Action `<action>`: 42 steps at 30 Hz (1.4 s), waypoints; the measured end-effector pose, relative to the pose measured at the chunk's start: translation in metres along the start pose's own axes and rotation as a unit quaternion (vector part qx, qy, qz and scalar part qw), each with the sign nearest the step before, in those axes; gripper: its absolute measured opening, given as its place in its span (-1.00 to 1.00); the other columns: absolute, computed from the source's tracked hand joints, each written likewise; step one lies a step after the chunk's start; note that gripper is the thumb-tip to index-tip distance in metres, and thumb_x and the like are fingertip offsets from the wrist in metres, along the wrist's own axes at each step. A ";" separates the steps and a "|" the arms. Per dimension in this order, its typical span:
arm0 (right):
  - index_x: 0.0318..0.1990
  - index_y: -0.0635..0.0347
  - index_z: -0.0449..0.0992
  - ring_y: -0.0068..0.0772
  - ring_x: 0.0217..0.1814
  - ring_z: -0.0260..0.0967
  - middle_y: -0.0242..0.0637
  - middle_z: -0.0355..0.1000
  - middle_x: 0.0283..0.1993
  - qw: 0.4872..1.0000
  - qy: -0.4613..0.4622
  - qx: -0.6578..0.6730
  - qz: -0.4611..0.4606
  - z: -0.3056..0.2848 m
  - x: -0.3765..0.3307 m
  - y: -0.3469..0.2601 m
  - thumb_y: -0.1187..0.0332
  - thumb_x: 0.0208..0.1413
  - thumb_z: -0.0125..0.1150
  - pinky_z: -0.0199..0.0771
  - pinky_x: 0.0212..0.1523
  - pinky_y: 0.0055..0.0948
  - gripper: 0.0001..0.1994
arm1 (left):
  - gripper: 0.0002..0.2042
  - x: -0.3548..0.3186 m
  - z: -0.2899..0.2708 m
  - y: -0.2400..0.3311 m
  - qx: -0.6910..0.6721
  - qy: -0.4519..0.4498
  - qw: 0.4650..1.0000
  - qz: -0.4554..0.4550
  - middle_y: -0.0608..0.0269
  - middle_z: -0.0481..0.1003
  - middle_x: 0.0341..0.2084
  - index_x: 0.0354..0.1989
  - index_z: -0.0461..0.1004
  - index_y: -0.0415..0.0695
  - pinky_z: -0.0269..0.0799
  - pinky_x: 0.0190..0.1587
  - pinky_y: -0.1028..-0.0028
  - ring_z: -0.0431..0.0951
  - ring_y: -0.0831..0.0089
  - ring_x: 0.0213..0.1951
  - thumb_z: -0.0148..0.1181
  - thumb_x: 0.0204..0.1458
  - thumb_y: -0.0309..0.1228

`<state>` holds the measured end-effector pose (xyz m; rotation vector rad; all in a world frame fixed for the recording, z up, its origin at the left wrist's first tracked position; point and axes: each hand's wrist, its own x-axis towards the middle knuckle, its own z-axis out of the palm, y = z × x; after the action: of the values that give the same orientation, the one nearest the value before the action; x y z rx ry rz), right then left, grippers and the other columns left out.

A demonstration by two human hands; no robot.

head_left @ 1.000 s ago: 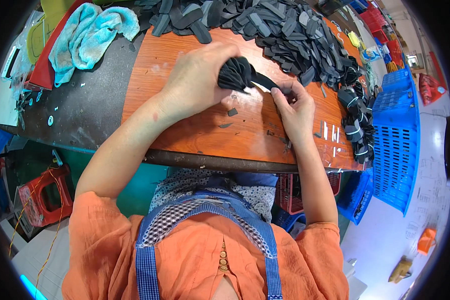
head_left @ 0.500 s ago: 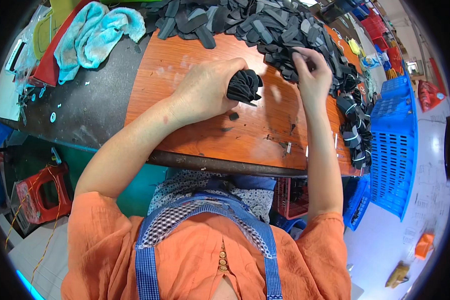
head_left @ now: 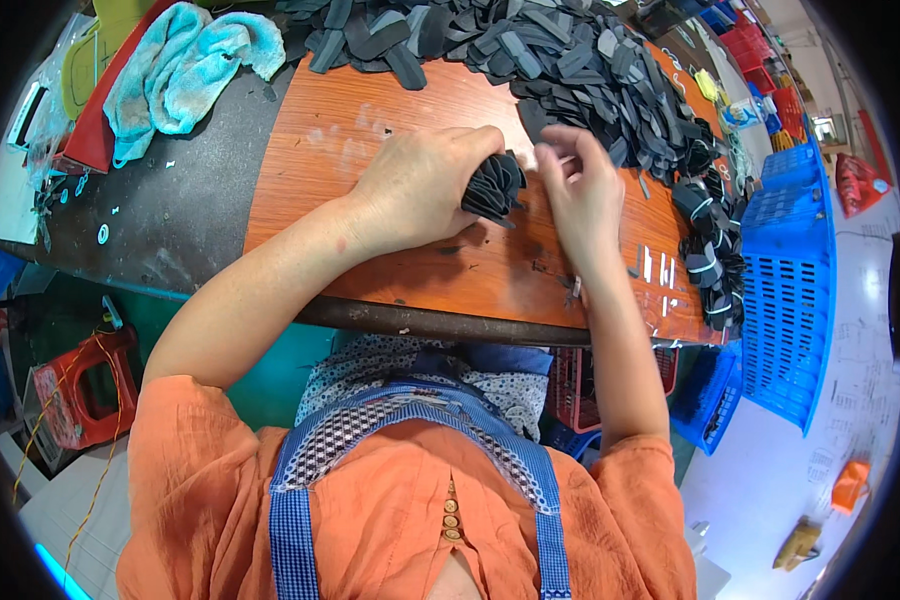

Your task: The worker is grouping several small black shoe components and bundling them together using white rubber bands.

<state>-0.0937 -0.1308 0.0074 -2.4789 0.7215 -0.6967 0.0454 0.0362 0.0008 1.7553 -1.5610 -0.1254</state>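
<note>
My left hand [head_left: 425,185] is closed around a bundle of flat black strips [head_left: 494,188], whose fanned ends stick out to the right of the fist. Just right of it, my right hand [head_left: 582,195] is bent in a pinch, its fingers slightly blurred. A single black strip [head_left: 533,120] shows at its thumb and fingertips and appears to be held there. Beyond both hands lies a large heap of loose black and grey strips [head_left: 570,50] on the orange wood-grain board [head_left: 320,130].
Tied black bundles [head_left: 705,265] line the board's right edge, beside a blue plastic basket [head_left: 785,330]. White slips [head_left: 660,268] lie on the board near them. At the left are a turquoise cloth [head_left: 185,80] and, lower, a red stool [head_left: 85,390].
My right hand has come left and slightly nearer from the heap, toward the bundle, with a black strip at its fingertips. My left hand has shifted slightly right, still gripping the bundle.
</note>
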 end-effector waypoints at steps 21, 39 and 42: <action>-0.13 0.14 0.69 -0.54 -0.32 0.45 -0.37 0.51 -0.30 0.988 0.137 0.050 0.043 -0.037 0.059 0.077 0.37 0.17 0.40 0.48 -0.22 -0.47 -0.85 | -0.59 0.002 0.004 -0.002 -0.066 0.041 0.997 -0.017 0.22 0.56 -0.31 -0.16 0.46 -0.07 0.55 -0.14 0.22 0.63 0.15 -0.14 0.50 -0.22 -0.51; -0.06 0.30 0.59 -0.75 -0.31 0.36 -0.51 0.52 -0.28 0.872 -0.041 0.468 0.137 0.015 -0.038 -0.021 0.37 0.38 0.19 0.37 -0.29 -0.65 -0.82 | -0.63 0.001 0.015 0.003 0.037 0.115 0.983 0.138 0.10 0.42 0.13 -0.25 0.47 -0.13 0.48 0.06 0.20 0.54 0.07 0.05 0.52 -0.24 -0.48; -0.03 0.32 0.59 -0.73 -0.25 0.39 -0.45 0.54 -0.25 0.917 -0.121 0.355 0.138 0.003 -0.035 -0.004 0.31 0.39 0.17 0.42 -0.24 -0.59 -0.77 | -0.60 0.000 0.011 0.001 0.030 0.072 0.993 0.092 0.18 0.54 -0.12 -0.22 0.47 -0.10 0.51 -0.04 0.20 0.59 0.12 -0.09 0.53 -0.25 -0.46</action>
<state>-0.1165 -0.1064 -0.0047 -1.7127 0.5734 -0.4282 0.0387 0.0311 -0.0063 1.6176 -1.6247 0.1379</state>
